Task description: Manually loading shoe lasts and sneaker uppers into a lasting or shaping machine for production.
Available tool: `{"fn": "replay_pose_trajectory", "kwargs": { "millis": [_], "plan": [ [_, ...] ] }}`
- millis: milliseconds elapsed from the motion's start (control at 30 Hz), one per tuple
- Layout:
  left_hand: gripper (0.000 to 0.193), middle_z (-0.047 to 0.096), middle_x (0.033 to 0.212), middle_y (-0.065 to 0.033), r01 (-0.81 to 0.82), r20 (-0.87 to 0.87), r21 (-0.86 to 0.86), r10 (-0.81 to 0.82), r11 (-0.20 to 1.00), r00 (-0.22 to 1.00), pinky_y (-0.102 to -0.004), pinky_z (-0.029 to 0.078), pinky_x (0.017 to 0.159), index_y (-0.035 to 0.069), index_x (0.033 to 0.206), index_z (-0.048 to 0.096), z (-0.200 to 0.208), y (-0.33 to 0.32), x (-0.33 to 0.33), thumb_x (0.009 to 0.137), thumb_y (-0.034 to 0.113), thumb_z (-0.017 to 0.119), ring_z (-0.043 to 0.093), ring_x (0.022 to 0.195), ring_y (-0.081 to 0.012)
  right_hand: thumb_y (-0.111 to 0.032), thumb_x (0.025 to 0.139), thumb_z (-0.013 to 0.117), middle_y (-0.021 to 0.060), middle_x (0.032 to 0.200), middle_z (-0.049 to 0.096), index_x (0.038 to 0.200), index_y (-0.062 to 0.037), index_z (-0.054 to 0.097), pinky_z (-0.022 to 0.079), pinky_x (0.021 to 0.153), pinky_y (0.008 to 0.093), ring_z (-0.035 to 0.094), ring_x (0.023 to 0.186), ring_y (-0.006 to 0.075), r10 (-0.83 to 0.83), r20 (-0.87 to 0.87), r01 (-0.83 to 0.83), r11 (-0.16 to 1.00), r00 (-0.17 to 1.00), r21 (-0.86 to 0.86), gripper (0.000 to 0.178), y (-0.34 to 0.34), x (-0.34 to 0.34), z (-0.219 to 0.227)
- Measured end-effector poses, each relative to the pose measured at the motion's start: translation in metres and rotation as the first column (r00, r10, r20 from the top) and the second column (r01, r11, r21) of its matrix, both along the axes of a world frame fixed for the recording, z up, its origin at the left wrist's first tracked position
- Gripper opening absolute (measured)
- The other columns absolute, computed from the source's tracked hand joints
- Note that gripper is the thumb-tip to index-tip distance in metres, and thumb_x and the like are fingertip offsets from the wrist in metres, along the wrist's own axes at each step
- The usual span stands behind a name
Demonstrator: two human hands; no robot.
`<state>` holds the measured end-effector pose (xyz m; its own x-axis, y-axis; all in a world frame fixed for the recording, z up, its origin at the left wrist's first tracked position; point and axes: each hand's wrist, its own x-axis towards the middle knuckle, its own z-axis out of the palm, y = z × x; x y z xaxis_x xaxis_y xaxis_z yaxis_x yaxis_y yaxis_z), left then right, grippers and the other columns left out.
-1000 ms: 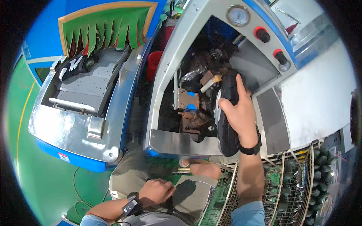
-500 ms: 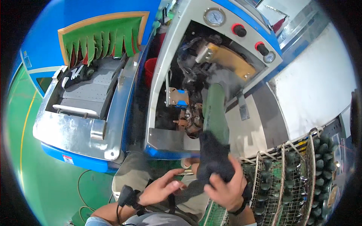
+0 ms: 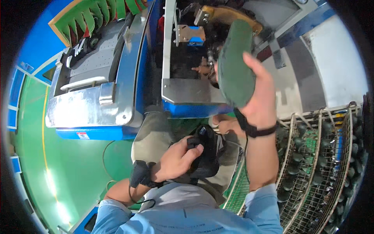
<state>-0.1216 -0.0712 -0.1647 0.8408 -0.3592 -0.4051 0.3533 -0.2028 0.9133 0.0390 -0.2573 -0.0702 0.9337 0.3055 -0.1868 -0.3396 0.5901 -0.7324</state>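
Observation:
My right hand (image 3: 261,93) is closed around a green, foot-shaped shoe last (image 3: 238,66), thumb along its right side and a fingertip showing at its left. The last is raised in front of the open bay of a grey and blue machine (image 3: 198,91), its broad smooth face turned up. Lower and to the left, my left hand (image 3: 181,156) grips a black shoe upper (image 3: 208,150) by its edge, close to my body above my lap. The upper and the last are apart. Part of the upper is hidden behind my left fingers.
To the left stands a metal-topped machine (image 3: 82,105) with a black shoe (image 3: 82,52) on its grey bed, before a green strip curtain (image 3: 85,19). Wire racks (image 3: 311,167) hold several dark green lasts at right. A yellow curved part (image 3: 226,15) sits inside the bay.
The black upper, earlier against the near end of the green last, is now apart from it in my left hand. My right hand has moved up onto the last. The view has tilted down.

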Motion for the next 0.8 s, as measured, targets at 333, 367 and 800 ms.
{"fn": "replay_pose_trajectory", "kwargs": {
  "millis": [333, 367, 800],
  "plan": [
    [0.044, 0.064, 0.105, -0.0088, -0.110, -0.084, 0.012, 0.111, 0.994, 0.990, -0.0353, 0.046, 0.090, -0.001, 0.130, 0.058, -0.044, 0.005, -0.022, 0.099, 0.030, 0.055, 0.058, 0.099, -0.0205, -0.034, 0.092, 0.067, 0.0229, 0.128, 0.060, 0.143, -0.0013, 0.043, 0.058, 0.086, 0.0471, 0.068, 0.103, 0.0346, -0.386, 0.328, 0.454, 0.876, 0.862, -0.162, 0.065, -0.118, -0.099, -0.109],
    [0.044, 0.064, 0.115, -0.0114, -0.200, 0.065, -0.076, 0.205, 0.977, 0.977, -0.0365, 0.044, 0.096, -0.003, 0.129, 0.058, -0.068, 0.008, -0.027, 0.099, 0.029, 0.054, 0.057, 0.108, -0.0237, -0.036, 0.092, 0.066, 0.0233, 0.126, 0.061, 0.144, -0.0026, 0.044, 0.059, 0.084, 0.0473, 0.067, 0.105, 0.0340, -0.338, 0.437, 0.491, 0.816, 0.833, -0.306, 0.066, -0.137, -0.112, -0.127],
    [0.038, 0.065, 0.115, -0.0065, -0.070, -0.110, -0.070, 0.062, 0.995, 0.992, -0.0315, 0.043, 0.097, 0.000, 0.121, 0.063, -0.028, -0.011, 0.027, 0.093, 0.025, 0.073, 0.056, 0.106, -0.0184, -0.043, 0.091, 0.068, 0.0145, 0.105, 0.063, 0.120, 0.0027, 0.053, 0.060, 0.078, 0.0338, 0.068, 0.088, 0.0238, -0.790, -0.148, 0.249, 0.006, 0.595, 0.969, 0.056, -0.420, -0.078, -0.150]
  ]
}}
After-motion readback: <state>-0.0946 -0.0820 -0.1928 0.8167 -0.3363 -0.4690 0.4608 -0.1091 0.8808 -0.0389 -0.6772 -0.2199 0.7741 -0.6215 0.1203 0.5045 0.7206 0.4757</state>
